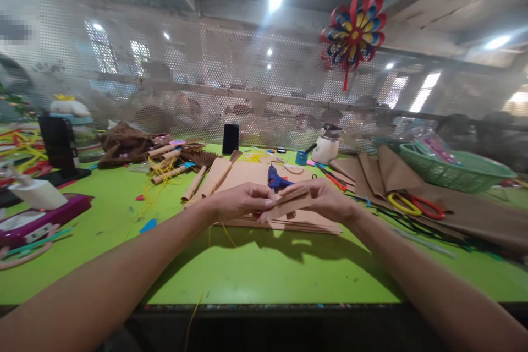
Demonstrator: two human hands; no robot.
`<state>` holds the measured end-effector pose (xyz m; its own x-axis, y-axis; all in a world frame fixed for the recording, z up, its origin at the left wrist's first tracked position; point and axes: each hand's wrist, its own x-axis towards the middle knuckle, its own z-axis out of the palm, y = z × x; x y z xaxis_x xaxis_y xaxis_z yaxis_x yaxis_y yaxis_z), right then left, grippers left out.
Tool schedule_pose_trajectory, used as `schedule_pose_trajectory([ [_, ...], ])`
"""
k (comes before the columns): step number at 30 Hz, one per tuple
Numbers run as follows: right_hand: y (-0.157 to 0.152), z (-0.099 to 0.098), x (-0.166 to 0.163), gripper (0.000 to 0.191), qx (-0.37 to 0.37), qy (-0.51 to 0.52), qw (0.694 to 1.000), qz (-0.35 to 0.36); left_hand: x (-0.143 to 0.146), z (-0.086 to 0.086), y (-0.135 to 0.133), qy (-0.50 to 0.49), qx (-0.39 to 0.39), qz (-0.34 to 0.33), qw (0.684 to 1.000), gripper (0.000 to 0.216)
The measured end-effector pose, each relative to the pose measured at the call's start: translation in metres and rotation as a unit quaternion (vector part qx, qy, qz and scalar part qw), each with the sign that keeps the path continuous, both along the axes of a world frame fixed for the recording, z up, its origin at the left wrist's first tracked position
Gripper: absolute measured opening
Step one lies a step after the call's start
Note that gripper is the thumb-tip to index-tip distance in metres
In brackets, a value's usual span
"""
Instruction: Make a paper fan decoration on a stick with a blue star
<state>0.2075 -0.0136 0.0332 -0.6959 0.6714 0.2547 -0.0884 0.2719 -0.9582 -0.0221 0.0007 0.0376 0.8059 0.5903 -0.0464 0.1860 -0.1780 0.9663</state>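
Both my hands meet over a stack of brown paper sheets (264,176) on the green table (256,269). My left hand (239,202) pinches one end of a folded brown paper strip (291,202). My right hand (324,198) grips the strip's other end, fingers closed round it. A blue glue gun (275,177) lies on the sheets just behind my hands.
Rolled brown paper tubes (193,181) lie to the left, near a black phone (230,138) standing upright. Brown paper pieces and yellow-and-red scissors (414,204) lie on the right beside a green basket (454,170). A pink tray (41,220) sits far left. A paper pinwheel (353,33) hangs above.
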Motion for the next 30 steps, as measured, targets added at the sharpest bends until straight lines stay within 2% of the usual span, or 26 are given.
schedule_pose_trajectory([
  [5, -0.016, 0.006, -0.01, 0.015, 0.058, 0.007, 0.998, -0.034, 0.013, -0.003, -0.016, -0.037, -0.073, -0.101, 0.991, 0.021],
  [8, -0.019, 0.007, -0.014, 0.015, 0.057, 0.008, 0.996, -0.069, 0.016, -0.006, -0.018, -0.018, -0.076, -0.14, 0.987, 0.026],
  [10, -0.017, 0.006, -0.016, 0.017, 0.037, -0.007, 0.996, -0.079, 0.015, -0.007, -0.012, -0.008, -0.053, -0.091, 0.994, 0.026],
  [12, -0.012, 0.003, -0.015, 0.019, 0.036, -0.051, 0.995, -0.083, 0.011, -0.008, -0.002, -0.011, 0.0, 0.008, 1.0, 0.024],
  [15, -0.003, -0.003, -0.011, 0.019, 0.11, -0.181, 0.972, -0.103, 0.008, -0.008, 0.009, -0.007, 0.118, 0.114, 0.986, 0.028],
  [18, 0.005, -0.012, -0.01, 0.017, 0.215, -0.275, 0.928, -0.126, 0.013, -0.013, 0.008, 0.066, 0.258, 0.121, 0.956, 0.027],
  [21, 0.008, -0.02, -0.013, 0.017, 0.266, -0.309, 0.902, -0.141, 0.018, -0.022, 0.003, 0.131, 0.359, 0.109, 0.918, 0.021],
  [26, 0.009, -0.031, -0.02, 0.018, 0.338, -0.307, 0.873, -0.17, 0.014, -0.031, 0.009, 0.173, 0.389, 0.135, 0.895, 0.026],
  [30, 0.011, -0.037, -0.024, 0.014, 0.35, -0.287, 0.873, -0.184, 0.008, -0.03, 0.015, 0.199, 0.379, 0.152, 0.891, 0.025],
])
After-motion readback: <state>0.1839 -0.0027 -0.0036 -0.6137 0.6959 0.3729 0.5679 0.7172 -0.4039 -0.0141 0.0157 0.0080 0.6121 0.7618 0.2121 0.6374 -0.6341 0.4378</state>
